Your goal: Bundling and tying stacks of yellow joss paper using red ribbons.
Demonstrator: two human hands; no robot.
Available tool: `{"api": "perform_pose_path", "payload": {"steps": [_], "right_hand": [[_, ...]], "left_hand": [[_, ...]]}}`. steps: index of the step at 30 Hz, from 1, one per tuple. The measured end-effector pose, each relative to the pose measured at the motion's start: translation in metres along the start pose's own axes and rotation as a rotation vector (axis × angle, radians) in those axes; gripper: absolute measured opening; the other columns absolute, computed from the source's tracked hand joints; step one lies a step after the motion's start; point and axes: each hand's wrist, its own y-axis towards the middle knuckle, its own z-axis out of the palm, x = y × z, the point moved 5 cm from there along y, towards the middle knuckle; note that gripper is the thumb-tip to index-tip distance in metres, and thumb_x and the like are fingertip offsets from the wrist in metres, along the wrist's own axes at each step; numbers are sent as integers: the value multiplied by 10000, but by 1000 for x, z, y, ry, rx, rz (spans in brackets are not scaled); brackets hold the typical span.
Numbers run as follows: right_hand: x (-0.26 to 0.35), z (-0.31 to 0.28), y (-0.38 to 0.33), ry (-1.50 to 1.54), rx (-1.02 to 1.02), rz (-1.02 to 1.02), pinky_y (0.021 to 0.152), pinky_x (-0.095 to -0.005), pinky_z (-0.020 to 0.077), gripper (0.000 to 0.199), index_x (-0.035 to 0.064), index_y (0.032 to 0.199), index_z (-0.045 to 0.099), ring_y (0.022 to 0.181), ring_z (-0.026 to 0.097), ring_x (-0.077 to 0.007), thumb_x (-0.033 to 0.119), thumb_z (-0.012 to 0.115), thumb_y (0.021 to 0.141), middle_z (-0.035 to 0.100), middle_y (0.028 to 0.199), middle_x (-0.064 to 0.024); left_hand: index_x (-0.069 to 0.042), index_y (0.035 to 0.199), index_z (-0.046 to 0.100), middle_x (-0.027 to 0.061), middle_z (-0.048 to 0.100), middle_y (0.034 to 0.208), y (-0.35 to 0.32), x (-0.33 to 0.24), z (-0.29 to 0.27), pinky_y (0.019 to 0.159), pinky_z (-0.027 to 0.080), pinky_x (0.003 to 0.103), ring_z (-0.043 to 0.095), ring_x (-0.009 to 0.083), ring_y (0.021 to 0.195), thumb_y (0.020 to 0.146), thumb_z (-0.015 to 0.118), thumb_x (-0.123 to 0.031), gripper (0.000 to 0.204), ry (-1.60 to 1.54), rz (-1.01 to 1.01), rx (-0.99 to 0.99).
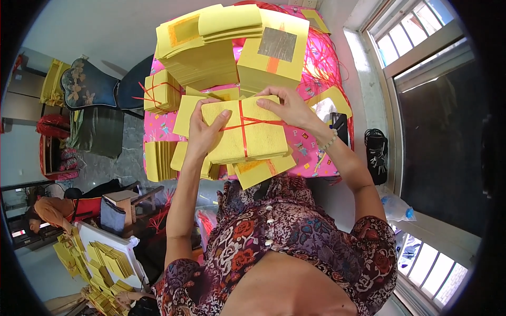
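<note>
A thick bundle of yellow paper [263, 145], tied crosswise with red string, is held tilted above the near part of the table. My left hand [206, 128] grips its left far corner, thumb on top. At the far right corner, my right hand [290, 109] has its thumb on the top face and its other fingers over the far edge. Beneath the bundle lie more yellow papers [259, 173], one with an orange patch. Just beyond my hands stand a tall stack of folded yellow paper [203, 66] and a second stack [271, 71] topped with a silvery square.
Another tied yellow bundle [162, 90] and a folded stack [159, 161] sit along the left of the pink tablecloth [305, 152]. Loose red strings [329, 68] spread at the far right. A chair [89, 87] stands left; a person [60, 210] is near a white table [138, 258].
</note>
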Motion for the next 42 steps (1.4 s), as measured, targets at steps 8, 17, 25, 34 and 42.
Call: {"api": "perform_pose_path", "payload": {"steps": [8,17,25,34,42], "right_hand": [[5,-46,-44,-24,-363,-355,743,-352,507,213,12,1134,655,897,638,-182,135,604,968,654,1022,-103],[-25,12,-115,-622,-271,-533,929,-469,456,667,-6,1284,551,1062,583,-344,467,690,834,585,1181,-181],[4,11,-80,-292,-328,-337,1014,-453,403,690,-43,1443,377,1236,472,-425,503,417,1022,467,1332,-248],[36,-14,-80,-177,-233,106,904,-412,462,546,16,1283,580,1036,615,-399,468,375,1055,634,1077,-205],[-21,7,-70,36,-106,262,914,-403,468,612,-45,1228,610,1006,644,-319,475,330,1067,659,1077,-196]], "left_hand": [[-43,1456,396,139,467,1431,-11,24,-17,1107,338,357,442,216,1323,1024,500,-380,558,-194,60,83],[-106,1555,236,96,355,1545,-32,81,-9,1149,328,393,363,225,1420,1046,264,-564,686,-528,-105,89],[-103,1423,467,99,555,1378,-24,7,15,1062,437,415,554,258,1247,1011,385,-584,638,-640,-465,-170],[-49,1443,438,129,502,1448,-38,-26,15,1135,351,439,474,281,1331,1069,283,-462,578,-771,-656,86],[-64,1418,476,118,579,1363,-38,46,-1,1055,446,442,559,263,1241,1058,334,-463,555,-661,-851,-48]]}}
